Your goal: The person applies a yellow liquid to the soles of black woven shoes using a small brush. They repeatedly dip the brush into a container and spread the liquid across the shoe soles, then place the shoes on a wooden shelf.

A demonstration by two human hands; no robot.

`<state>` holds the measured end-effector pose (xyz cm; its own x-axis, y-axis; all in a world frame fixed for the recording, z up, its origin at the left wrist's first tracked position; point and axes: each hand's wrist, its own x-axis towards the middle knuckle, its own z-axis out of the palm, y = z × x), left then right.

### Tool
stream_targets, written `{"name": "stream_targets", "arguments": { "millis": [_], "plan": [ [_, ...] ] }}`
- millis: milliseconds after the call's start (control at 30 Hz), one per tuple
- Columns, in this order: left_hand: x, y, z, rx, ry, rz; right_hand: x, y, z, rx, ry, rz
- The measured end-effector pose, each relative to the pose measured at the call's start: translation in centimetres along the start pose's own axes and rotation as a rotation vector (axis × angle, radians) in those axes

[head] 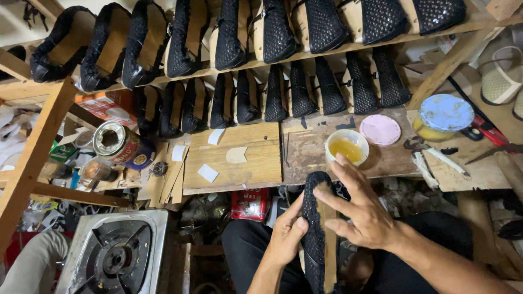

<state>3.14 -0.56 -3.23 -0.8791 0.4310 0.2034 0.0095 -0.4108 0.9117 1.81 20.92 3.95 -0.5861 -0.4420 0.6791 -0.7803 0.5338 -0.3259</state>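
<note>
The woven shoe runs off the bottom edge; the left hand hides its near side

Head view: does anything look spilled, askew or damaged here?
The metal can left of the wooden board lies on its side, open mouth up toward the camera. Nothing looks spilled; the small cup of yellow liquid stands upright.

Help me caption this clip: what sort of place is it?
Probably a small shoemaking workshop. Rows of black woven shoe uppers sit on wooden shelves, a cup of yellow glue stands on the workbench, and both hands, left and right, hold another black upper.
</note>
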Motion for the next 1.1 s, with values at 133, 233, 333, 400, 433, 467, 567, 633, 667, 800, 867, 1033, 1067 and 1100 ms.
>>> {"name": "stream_targets", "arguments": {
  "millis": [133, 233, 333, 400, 433, 467, 567, 633, 667, 800, 867, 1033, 1067, 1100],
  "plan": [
    [0.0, 0.6, 0.5, -0.015, 0.0, -0.024, 0.4, 0.3, 0.6, -0.129, 0.049, 0.016],
    [0.0, 1.4, 0.5, 0.017, 0.021, -0.058, 0.5, 0.2, 0.9, -0.144, 0.137, -0.077],
    [0.0, 2.2, 0.5, 0.164, 0.009, -0.035, 0.7, -0.2, 0.7, -0.153, 0.173, -0.039],
    [-0.1, 2.4, 0.5, 0.199, 0.023, -0.058, 0.8, -0.5, 0.2, -0.151, 0.189, 0.058],
    [-0.1, 2.5, 0.5, 0.218, 0.033, -0.068, 0.9, -0.6, -0.1, -0.136, 0.187, 0.062],
    [-0.1, 2.5, 0.5, 0.243, 0.037, -0.047, 0.9, -0.9, -0.3, -0.121, 0.186, 0.065],
    [-0.1, 2.0, 0.5, 0.295, 0.047, 0.005, 1.2, -1.4, -0.4, -0.087, 0.192, 0.137],
    [-0.1, 1.5, 0.5, 0.303, 0.066, 0.03, 1.3, -1.7, -0.4, -0.066, 0.194, 0.151],
    [-0.2, 1.3, 0.4, 0.321, 0.068, 0.044, 1.2, -1.9, -0.4, -0.057, 0.195, 0.127],
    [-0.3, 0.9, 0.2, 0.329, 0.049, 0.075, 0.9, -1.6, -0.3, -0.016, 0.162, 0.246],
    [-0.3, 0.9, 0.2, 0.293, 0.037, 0.057, 0.8, -1.2, -0.3, 0.055, 0.148, 0.312],
    [0.0, 0.6, 0.0, 0.079, 0.047, 0.005, 0.6, -0.6, 0.4, 0.028, 0.068, 0.067],
    [0.1, 0.5, 0.0, 0.055, 0.065, -0.008, 0.5, -0.7, 0.5, 0.042, 0.043, 0.013],
    [0.2, 0.3, -0.1, 0.032, 0.083, -0.019, 0.3, -0.8, 0.5, 0.056, 0.018, -0.042]
  ]
}}
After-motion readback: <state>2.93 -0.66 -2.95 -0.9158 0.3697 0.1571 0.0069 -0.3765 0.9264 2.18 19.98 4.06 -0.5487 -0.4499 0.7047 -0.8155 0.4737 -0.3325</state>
